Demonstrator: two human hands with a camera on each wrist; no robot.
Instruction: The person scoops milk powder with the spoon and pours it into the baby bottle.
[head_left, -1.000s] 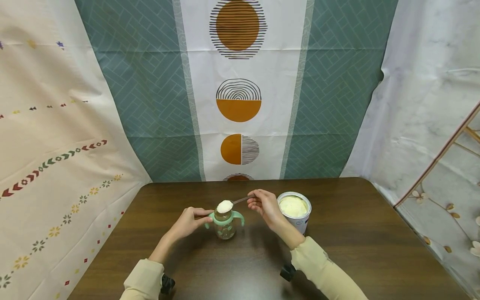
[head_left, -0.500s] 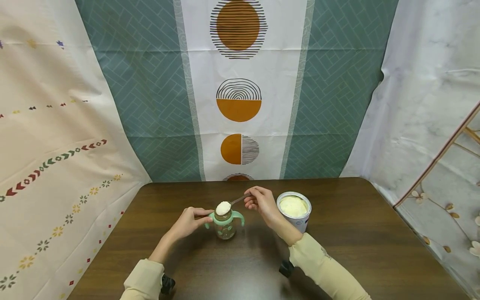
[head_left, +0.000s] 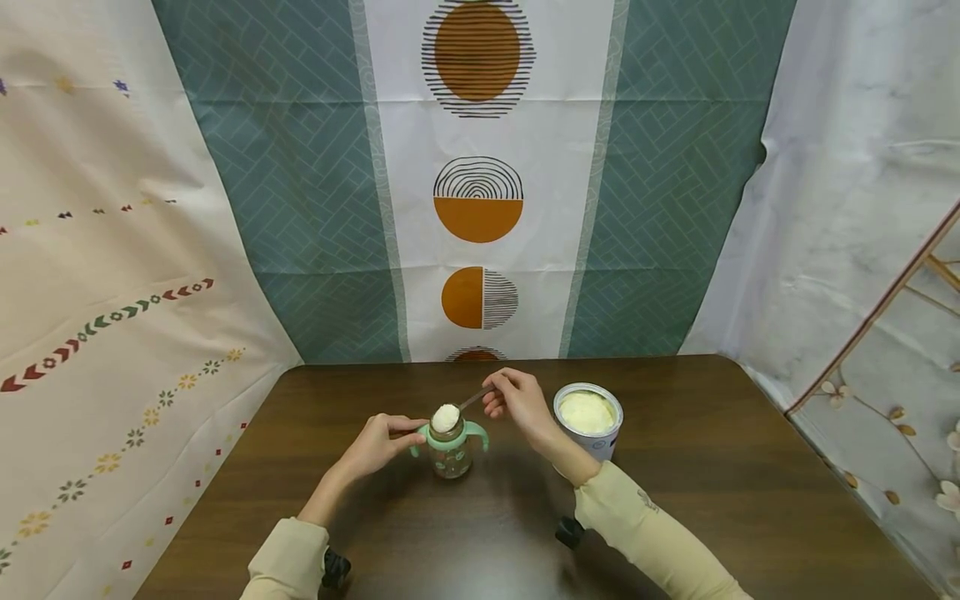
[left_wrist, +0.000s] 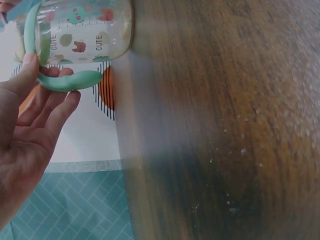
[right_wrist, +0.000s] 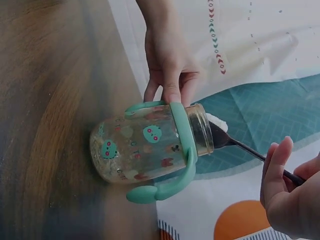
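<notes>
A clear baby bottle [head_left: 452, 463] with a mint-green double handle stands upright and uncapped on the table. My left hand [head_left: 381, 443] pinches the top of its left handle [left_wrist: 75, 81] between thumb and fingers. My right hand [head_left: 525, 408] grips the dark handle of a spoon [right_wrist: 246, 148], coming from the right. The spoon's bowl, heaped with white powder [head_left: 446, 417], lies at the bottle's open mouth [right_wrist: 202, 131]. Cartoon prints cover the clear wall. Whether the bowl touches the rim is hard to tell.
To the right of my right hand stands an open can [head_left: 603, 448] filled with pale powder. The dark wooden table [head_left: 712, 467] reaches back to a patterned cloth [head_left: 480, 317]. Small white specks [left_wrist: 242, 151] lie on the tabletop.
My right hand has moved a little left and up, bringing the spoon farther over the bottle's mouth and tilting its handle more steeply. The left hand and the bottle have stayed in place.
</notes>
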